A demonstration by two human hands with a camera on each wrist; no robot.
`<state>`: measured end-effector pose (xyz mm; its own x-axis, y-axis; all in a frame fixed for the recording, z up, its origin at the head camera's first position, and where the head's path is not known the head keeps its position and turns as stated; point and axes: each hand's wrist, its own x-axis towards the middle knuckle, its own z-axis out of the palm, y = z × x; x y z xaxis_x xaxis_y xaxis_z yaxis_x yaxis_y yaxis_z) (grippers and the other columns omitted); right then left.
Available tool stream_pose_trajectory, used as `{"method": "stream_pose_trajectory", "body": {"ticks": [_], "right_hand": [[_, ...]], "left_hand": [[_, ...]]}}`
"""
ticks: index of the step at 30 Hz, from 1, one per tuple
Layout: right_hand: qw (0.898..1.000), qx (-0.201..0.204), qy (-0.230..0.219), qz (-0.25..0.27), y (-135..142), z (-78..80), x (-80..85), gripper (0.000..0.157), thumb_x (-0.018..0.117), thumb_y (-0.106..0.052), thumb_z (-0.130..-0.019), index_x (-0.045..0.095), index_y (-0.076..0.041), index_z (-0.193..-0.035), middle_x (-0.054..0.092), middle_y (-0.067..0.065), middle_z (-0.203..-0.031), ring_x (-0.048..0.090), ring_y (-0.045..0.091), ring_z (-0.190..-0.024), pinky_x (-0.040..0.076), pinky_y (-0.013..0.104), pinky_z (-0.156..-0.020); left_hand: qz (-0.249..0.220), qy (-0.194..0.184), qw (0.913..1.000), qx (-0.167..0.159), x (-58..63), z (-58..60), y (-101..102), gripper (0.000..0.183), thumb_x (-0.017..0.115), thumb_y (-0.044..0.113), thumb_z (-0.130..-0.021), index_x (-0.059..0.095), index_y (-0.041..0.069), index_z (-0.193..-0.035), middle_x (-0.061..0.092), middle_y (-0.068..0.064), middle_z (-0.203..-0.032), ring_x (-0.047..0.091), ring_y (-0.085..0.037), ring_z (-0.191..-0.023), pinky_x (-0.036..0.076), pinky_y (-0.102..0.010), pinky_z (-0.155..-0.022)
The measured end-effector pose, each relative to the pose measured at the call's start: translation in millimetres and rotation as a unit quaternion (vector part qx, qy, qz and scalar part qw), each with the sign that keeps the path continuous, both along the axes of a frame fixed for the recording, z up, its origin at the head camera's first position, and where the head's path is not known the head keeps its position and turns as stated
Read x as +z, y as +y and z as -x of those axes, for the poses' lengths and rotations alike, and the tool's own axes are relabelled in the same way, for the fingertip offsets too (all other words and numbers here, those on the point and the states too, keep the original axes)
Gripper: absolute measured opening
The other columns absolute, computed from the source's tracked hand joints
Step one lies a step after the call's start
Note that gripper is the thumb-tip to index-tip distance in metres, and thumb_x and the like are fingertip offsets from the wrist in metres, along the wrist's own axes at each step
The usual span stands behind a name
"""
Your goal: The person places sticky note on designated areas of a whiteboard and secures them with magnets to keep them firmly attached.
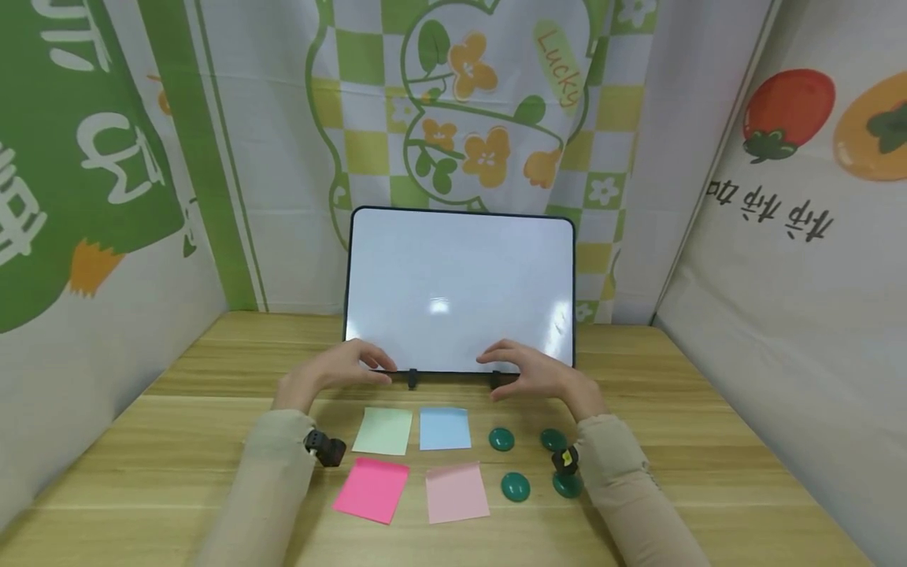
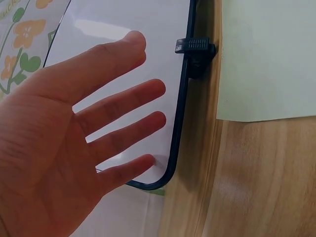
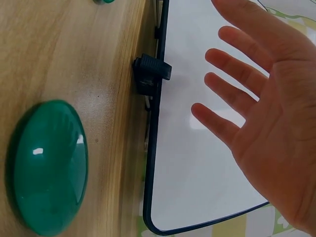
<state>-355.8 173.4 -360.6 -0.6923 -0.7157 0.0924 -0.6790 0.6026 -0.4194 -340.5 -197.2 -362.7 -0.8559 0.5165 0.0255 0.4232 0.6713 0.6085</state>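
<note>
A whiteboard with a black frame stands upright at the back of the table, its lower edge on two black clips. My left hand hovers before its lower left part, fingers spread and holding nothing. On the other side my right hand is near the right clip, fingers loosely extended and also holding nothing. Between the forearms lie a green sticky note, a blue one, a bright pink one and a pale pink one. Several green round magnets lie right of them.
The wooden table runs back to a patterned cloth. Printed cloth walls flank it on the left and right. A small black camera sits on the left wrist, another on the right.
</note>
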Motion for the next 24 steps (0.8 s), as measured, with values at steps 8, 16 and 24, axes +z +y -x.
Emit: {"method": "stream_pose_trajectory", "body": {"ticks": [8, 16, 24], "right_hand": [[1.000, -0.004, -0.014, -0.006, -0.1, -0.9, -0.6, 0.062, 0.077, -0.029, -0.087, 0.054, -0.014, -0.142, 0.049, 0.004, -0.145, 0.044, 0.027, -0.138, 0.040, 0.050, -0.114], [1.000, -0.001, -0.012, -0.008, 0.2, -1.4, -1.4, 0.063, 0.077, -0.030, -0.087, 0.053, -0.013, -0.143, 0.048, 0.005, -0.146, 0.044, 0.027, -0.138, 0.040, 0.051, -0.114], [1.000, -0.002, -0.017, -0.008, 1.0, -4.1, 1.1, 0.065, 0.077, -0.030, -0.087, 0.052, -0.013, -0.144, 0.047, 0.005, -0.146, 0.043, 0.028, -0.139, 0.039, 0.051, -0.114]], "left_hand": [[0.000, 0.002, 1.0000, -0.006, -2.4, 0.5, -1.7, 0.029, 0.072, 0.030, -0.090, 0.074, 0.012, -0.114, 0.071, -0.003, -0.119, 0.059, -0.034, -0.121, 0.048, -0.052, -0.102], [0.010, -0.033, 0.9994, 0.005, -5.9, -4.2, -4.8, 0.026, 0.072, 0.028, -0.091, 0.074, 0.012, -0.111, 0.070, -0.003, -0.116, 0.062, -0.023, -0.111, 0.052, -0.046, -0.099], [0.030, -0.046, 0.9983, 0.019, -8.7, -8.3, -5.8, 0.028, 0.075, 0.028, -0.088, 0.074, 0.014, -0.112, 0.071, -0.002, -0.114, 0.064, -0.022, -0.107, 0.053, -0.048, -0.094]]}}
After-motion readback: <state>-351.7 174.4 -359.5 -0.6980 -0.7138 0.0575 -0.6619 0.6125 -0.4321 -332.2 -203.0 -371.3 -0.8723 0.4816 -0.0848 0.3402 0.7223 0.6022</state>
